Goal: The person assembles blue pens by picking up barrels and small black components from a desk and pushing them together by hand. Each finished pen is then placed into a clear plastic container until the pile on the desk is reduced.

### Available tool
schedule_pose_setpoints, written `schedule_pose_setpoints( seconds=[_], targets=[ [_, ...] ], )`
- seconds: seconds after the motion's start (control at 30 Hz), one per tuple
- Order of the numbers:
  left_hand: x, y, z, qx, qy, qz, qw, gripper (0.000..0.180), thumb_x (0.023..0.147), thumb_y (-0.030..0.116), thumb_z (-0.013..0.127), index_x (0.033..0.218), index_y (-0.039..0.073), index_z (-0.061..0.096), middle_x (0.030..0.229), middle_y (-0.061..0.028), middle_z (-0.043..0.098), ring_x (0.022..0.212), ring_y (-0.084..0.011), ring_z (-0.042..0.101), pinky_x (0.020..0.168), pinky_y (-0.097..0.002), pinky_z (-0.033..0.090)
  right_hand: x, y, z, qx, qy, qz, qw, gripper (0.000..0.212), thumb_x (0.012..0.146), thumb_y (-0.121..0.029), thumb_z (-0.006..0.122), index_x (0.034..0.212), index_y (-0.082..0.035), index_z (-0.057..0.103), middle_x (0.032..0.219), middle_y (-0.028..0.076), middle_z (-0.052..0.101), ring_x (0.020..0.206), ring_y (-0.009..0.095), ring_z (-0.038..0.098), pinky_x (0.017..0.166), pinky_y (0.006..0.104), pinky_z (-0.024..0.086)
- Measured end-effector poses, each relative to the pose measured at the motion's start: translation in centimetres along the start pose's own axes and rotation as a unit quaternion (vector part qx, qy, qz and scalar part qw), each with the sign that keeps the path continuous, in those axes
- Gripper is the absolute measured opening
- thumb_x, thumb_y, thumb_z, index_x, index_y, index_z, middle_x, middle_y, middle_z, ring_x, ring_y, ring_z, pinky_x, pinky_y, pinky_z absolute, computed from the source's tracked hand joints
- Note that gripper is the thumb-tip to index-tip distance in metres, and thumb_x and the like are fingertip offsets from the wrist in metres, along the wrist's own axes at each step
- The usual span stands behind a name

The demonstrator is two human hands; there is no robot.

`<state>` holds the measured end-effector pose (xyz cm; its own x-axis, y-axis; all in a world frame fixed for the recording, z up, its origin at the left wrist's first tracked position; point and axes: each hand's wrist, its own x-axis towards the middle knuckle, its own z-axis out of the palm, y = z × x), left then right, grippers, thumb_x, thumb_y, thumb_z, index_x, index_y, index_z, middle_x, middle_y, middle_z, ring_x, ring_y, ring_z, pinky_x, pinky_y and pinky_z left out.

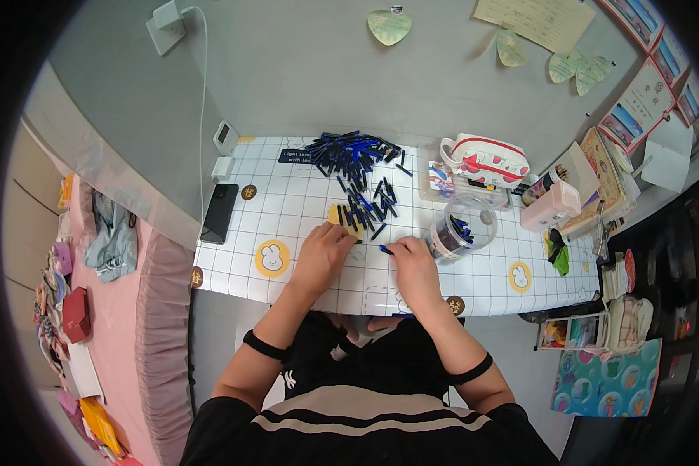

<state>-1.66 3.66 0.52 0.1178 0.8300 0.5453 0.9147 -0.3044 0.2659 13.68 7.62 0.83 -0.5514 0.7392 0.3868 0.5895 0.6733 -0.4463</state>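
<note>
A loose pile of short dark-blue ink cartridges lies at the far middle of the table, with more cartridges scattered nearer to me. Beside these nearer ones rests my left hand, fingers bent and closed near the tabletop; a small dark thing shows at its fingertips, too little to name. In a pinch, my right hand holds one blue ink cartridge just above the table. To its right stands a clear plastic jar, seen from above, with several cartridges inside.
A phone lies on the white gridded table at the left. Behind the jar are a white pencil case and a clear box. A pink container and books stand at the right. A pink bed is at left.
</note>
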Motion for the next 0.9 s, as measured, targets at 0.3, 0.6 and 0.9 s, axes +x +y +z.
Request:
schedule_pose_setpoints(
  seconds=[0.3,0.6,0.9],
  targets=[
    [-1.1,1.2,-0.7,-0.027,-0.03,-0.133,0.99,0.018,0.059,0.007,0.054,0.076,0.003,0.05,0.063,-0.0079,0.05,0.061,-0.0228,0.049,0.054,-0.03,0.039,1.4,-1.2,0.5,0.192,-0.083,0.073,0.975,0.02,0.056,-0.001,0.058,0.074,0.0,0.05,0.069,0.011,0.048,0.064,0.026,0.047,0.058,0.0314,0.039],
    [-0.6,1.6,0.1,-0.029,-0.018,-0.161,0.986,0.019,0.062,0.008,0.052,0.079,0.002,0.048,0.06,-0.0086,0.05,0.058,-0.0235,0.049,0.052,-0.0319,0.038,2.5,-1.9,0.7,0.191,-0.085,0.096,0.973,0.017,0.056,-0.003,0.059,0.07,0.0,0.049,0.062,0.012,0.049,0.058,0.026,0.049,0.052,0.0319,0.039],
    [0.2,2.0,0.3,-0.028,-0.045,-0.179,0.982,0.017,0.062,0.011,0.054,0.075,0.002,0.047,0.063,-0.0101,0.05,0.062,-0.0247,0.049,0.056,-0.0324,0.038,2.1,0.3,0.1,0.058,0.019,0.032,0.998,0.006,0.064,-0.007,0.053,0.068,-0.003,0.051,0.07,0.009,0.049,0.069,0.025,0.046,0.059,0.0317,0.038]
  ],
)
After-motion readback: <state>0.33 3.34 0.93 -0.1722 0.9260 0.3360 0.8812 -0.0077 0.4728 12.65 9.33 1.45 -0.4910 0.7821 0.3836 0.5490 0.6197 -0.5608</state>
